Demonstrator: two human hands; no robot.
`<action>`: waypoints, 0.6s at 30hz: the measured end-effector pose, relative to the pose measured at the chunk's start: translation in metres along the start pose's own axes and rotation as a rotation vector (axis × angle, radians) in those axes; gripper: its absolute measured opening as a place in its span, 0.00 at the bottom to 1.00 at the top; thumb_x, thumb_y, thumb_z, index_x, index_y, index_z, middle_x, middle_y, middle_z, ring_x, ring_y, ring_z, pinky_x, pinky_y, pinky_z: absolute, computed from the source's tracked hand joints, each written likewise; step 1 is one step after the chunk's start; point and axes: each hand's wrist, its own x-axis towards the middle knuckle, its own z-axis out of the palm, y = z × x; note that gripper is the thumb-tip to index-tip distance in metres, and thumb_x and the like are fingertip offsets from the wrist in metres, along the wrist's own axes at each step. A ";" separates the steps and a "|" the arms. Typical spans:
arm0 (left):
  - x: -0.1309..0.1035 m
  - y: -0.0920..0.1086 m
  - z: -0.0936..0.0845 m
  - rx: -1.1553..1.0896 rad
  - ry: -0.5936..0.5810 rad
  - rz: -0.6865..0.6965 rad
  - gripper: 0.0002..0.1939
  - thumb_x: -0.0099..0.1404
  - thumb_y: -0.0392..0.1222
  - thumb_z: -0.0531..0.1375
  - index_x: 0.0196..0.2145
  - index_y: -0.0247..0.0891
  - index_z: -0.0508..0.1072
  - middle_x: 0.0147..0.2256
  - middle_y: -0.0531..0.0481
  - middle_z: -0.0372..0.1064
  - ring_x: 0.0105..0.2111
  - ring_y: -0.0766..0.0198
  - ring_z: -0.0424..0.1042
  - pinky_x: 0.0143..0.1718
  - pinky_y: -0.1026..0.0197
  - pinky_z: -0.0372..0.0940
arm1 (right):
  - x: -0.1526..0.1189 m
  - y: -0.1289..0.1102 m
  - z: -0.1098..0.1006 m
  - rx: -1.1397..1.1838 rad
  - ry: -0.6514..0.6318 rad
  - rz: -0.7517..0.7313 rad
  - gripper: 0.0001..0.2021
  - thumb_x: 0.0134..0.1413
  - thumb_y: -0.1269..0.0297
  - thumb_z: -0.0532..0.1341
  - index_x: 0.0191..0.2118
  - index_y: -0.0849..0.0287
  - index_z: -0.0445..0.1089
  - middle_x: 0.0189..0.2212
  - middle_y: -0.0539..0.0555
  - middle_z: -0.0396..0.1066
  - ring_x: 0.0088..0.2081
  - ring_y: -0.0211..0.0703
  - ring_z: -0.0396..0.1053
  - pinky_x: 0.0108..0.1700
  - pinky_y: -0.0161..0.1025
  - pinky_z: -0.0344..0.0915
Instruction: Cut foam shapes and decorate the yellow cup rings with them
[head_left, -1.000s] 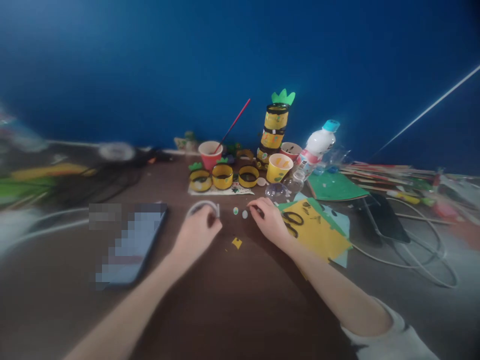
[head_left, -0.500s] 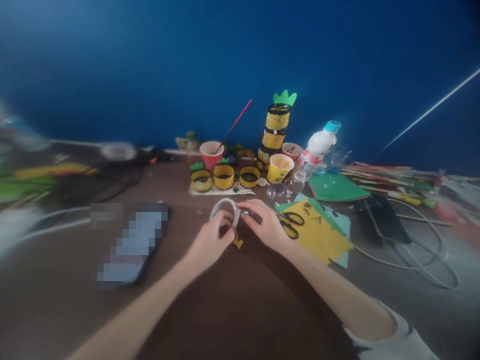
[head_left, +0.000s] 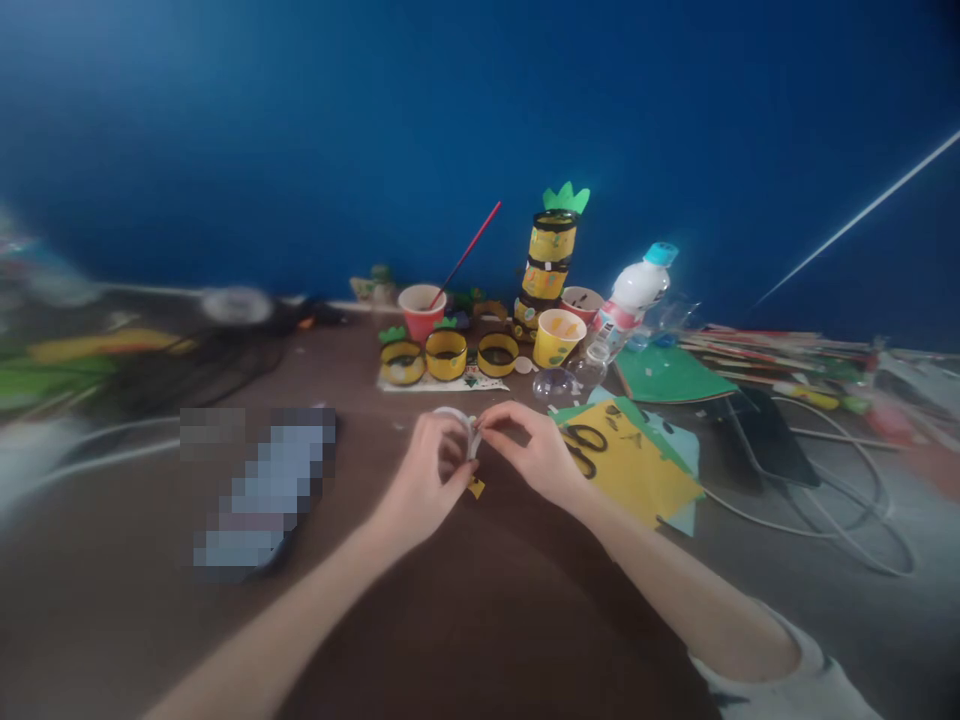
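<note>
A roll of white tape [head_left: 452, 412] is in my left hand [head_left: 437, 465], its fingers curled round it and covering most of the ring. At the roll's right edge, the fingertips of my right hand [head_left: 536, 452] are pinched on the tape's edge. A small yellow paper scrap [head_left: 476, 488] lies just below the fingers. Close to the right wrist, black-handled scissors [head_left: 587, 440] rest on yellow paper [head_left: 637, 465], partly covered by my hand.
Three yellow rings, one of them a black-edged ring [head_left: 497, 355], stand behind my hands. Further back are a red cup [head_left: 422, 315], a yellow cup [head_left: 559, 340], a pineapple-like tower [head_left: 553, 245] and a bottle [head_left: 637, 287]. A phone [head_left: 274, 490] lies left; a cable [head_left: 892, 500] curls right.
The left fingers have closed further over the tape roll, which has turned and shows less of its ring. The right fingertips have drawn into a tighter pinch at its edge.
</note>
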 end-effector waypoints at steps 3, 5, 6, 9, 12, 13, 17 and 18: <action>0.000 0.005 -0.003 0.157 -0.072 0.143 0.10 0.58 0.32 0.53 0.39 0.40 0.62 0.48 0.45 0.53 0.32 0.70 0.65 0.35 0.61 0.67 | -0.001 -0.004 -0.001 -0.065 0.003 -0.053 0.02 0.51 0.70 0.57 0.31 0.58 0.67 0.31 0.51 0.68 0.35 0.38 0.66 0.40 0.37 0.63; 0.000 0.010 -0.006 0.271 -0.108 0.199 0.10 0.58 0.31 0.52 0.38 0.40 0.64 0.48 0.44 0.56 0.37 0.65 0.65 0.39 0.58 0.65 | -0.001 -0.007 -0.001 -0.090 -0.002 -0.068 0.02 0.51 0.71 0.57 0.30 0.58 0.66 0.30 0.50 0.67 0.34 0.38 0.66 0.38 0.36 0.63; 0.000 0.011 -0.008 0.309 -0.115 0.218 0.10 0.58 0.31 0.52 0.38 0.40 0.65 0.47 0.44 0.57 0.40 0.62 0.64 0.41 0.57 0.65 | -0.001 -0.009 -0.001 -0.099 -0.008 -0.067 0.02 0.51 0.71 0.57 0.30 0.58 0.66 0.29 0.50 0.67 0.34 0.37 0.66 0.37 0.35 0.63; 0.000 0.014 -0.010 0.343 -0.110 0.242 0.11 0.59 0.31 0.51 0.38 0.40 0.66 0.46 0.45 0.60 0.42 0.62 0.64 0.42 0.58 0.64 | 0.000 -0.013 -0.004 -0.123 -0.025 -0.041 0.01 0.50 0.70 0.58 0.31 0.57 0.65 0.29 0.49 0.67 0.33 0.37 0.66 0.36 0.34 0.63; 0.000 0.014 -0.010 0.332 -0.106 0.240 0.13 0.59 0.31 0.51 0.41 0.40 0.67 0.45 0.46 0.61 0.37 0.65 0.65 0.40 0.60 0.64 | 0.004 -0.015 -0.020 -0.164 -0.032 0.049 0.06 0.50 0.66 0.58 0.36 0.56 0.63 0.30 0.49 0.68 0.33 0.37 0.67 0.35 0.35 0.63; 0.000 0.013 -0.010 0.319 -0.101 0.235 0.14 0.59 0.31 0.51 0.42 0.41 0.67 0.45 0.46 0.62 0.35 0.66 0.65 0.38 0.61 0.65 | 0.005 -0.015 -0.029 -0.212 -0.045 0.091 0.07 0.50 0.64 0.57 0.37 0.56 0.62 0.29 0.50 0.69 0.32 0.38 0.67 0.34 0.35 0.63; 0.001 0.011 -0.010 0.230 -0.051 0.209 0.15 0.59 0.31 0.51 0.43 0.41 0.67 0.44 0.46 0.61 0.31 0.69 0.64 0.33 0.64 0.65 | 0.003 -0.009 -0.070 -0.672 -0.293 0.259 0.03 0.47 0.65 0.58 0.31 0.55 0.64 0.27 0.49 0.69 0.30 0.40 0.66 0.30 0.35 0.58; 0.001 0.011 -0.010 0.204 -0.041 0.197 0.15 0.59 0.32 0.51 0.43 0.41 0.67 0.44 0.47 0.61 0.31 0.70 0.64 0.33 0.64 0.66 | 0.001 -0.007 -0.078 -0.783 -0.329 0.299 0.06 0.44 0.65 0.60 0.32 0.55 0.64 0.27 0.49 0.68 0.30 0.42 0.66 0.28 0.34 0.56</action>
